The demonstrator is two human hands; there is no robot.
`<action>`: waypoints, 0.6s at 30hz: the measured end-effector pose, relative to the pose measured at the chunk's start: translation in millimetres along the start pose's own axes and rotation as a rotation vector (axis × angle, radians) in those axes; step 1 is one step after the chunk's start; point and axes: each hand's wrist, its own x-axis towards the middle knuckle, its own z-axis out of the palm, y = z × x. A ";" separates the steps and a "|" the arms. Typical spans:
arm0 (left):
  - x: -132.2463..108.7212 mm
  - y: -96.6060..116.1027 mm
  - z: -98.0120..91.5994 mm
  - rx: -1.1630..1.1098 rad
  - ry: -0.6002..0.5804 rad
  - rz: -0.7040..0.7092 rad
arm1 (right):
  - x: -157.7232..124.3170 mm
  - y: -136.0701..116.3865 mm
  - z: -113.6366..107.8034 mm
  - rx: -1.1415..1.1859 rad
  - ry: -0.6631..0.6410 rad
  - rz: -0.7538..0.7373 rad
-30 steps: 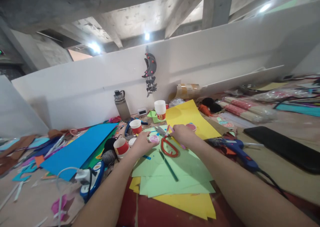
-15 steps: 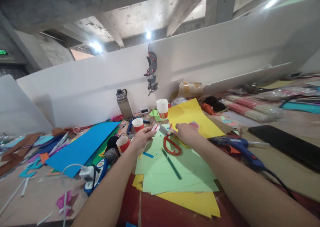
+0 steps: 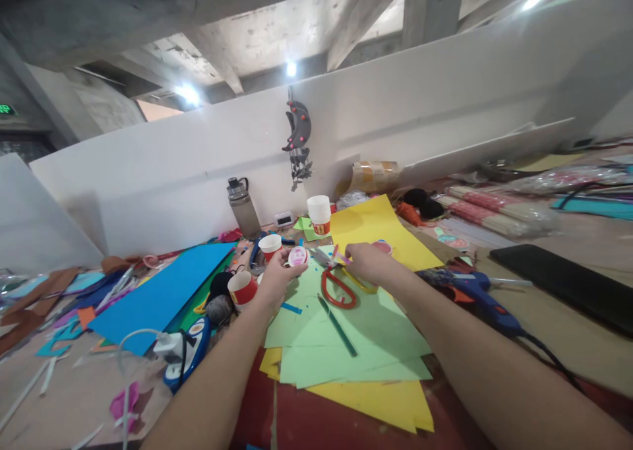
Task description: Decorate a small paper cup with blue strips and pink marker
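Pink-and-white disc (image 3: 297, 257): was held up by its edge, patterned face showing, just above the far left part of the green sheets (image 3: 306, 334).
Left hand (image 3: 275, 280): pinched the disc between thumb and fingers.
Right hand (image 3: 370, 264): was curled, back upward, over the far right part of the sheets; could not tell whether pinching the slim pink item (image 3: 338, 254) at its fingertips.
Step in hand: seemed, by judgement, one of handling and turning the disc for a look.
Next move: appeared to call for a steady edge grip, pattern left unrubbed, and care beside the blades.
Scissors (image 3: 339, 290): lay between the hands, red loop near, blades far.
Green pencil (image 3: 337, 324): lay slanted across the sheets, nearer than the scissors.
Red-and-white cups (image 3: 242, 288): stood left, near the left hand.
Cup stack (image 3: 320, 214): stood farther, beside the yellow sheet (image 3: 383, 229).
Glue gun (image 3: 477, 291): lay right, well apart from the disc.
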 end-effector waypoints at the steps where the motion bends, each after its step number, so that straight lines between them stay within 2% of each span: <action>1: 0.1 -1.3 0.0 0.024 0.018 0.022 | 1.5 1.4 0.3 0.005 0.030 0.023; 5: -1.9 -4.1 2.4 0.085 0.078 0.095 | 5.0 1.6 3.4 0.010 0.157 0.085; 10: -7.2 -1.0 9.4 0.059 0.104 0.058 | 7.8 -1.7 12.1 -0.006 0.260 0.045; 15: -7.3 0.7 13.5 -0.020 0.038 0.039 | 11.7 0.3 18.1 0.002 0.280 0.009; 18: -5.8 0.0 14.1 -0.184 -0.039 -0.001 | 12.1 0.9 16.7 0.040 0.324 -0.013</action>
